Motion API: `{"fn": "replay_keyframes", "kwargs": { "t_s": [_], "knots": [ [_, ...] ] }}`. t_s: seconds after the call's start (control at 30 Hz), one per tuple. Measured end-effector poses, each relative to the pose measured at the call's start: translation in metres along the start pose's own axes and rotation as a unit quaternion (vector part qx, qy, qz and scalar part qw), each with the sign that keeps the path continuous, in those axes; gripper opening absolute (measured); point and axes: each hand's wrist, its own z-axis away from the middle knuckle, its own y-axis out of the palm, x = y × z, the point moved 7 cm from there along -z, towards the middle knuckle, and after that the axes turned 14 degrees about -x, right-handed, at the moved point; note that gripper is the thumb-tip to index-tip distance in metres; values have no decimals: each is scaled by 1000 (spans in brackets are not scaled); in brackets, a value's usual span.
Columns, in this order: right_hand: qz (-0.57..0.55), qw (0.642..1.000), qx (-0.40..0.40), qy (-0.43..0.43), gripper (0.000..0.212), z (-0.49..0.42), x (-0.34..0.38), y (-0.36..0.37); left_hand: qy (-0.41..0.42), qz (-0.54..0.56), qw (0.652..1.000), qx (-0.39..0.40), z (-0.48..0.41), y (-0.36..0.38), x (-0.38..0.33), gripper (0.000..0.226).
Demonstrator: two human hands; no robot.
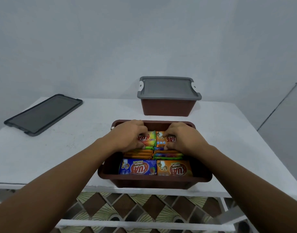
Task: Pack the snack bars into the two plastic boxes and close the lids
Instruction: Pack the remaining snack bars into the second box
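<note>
Now L hand (127,137), R hand (183,138) on bars (149,138)

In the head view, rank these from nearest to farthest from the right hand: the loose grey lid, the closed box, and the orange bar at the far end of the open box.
1. orange bar, gripped by the right hand, far right of the open box.
2. closed box, just behind the open one.
3. loose grey lid, far off at the left.

One head cam only, wide-angle, looks fwd & down, close over left hand (127,137) and right hand (184,138) mid-frame; wall (144,39) beyond them.
</note>
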Motion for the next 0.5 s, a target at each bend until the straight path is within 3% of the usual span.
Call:
{"fn": "replay_keyframes", "kwargs": {
  "t_s": [0.5],
  "knots": [
    [17, 1000, -3, -21, 51, 0, 3, 1, 17, 6, 1000, -24, 1, 2, 2, 49]
  ]
}}
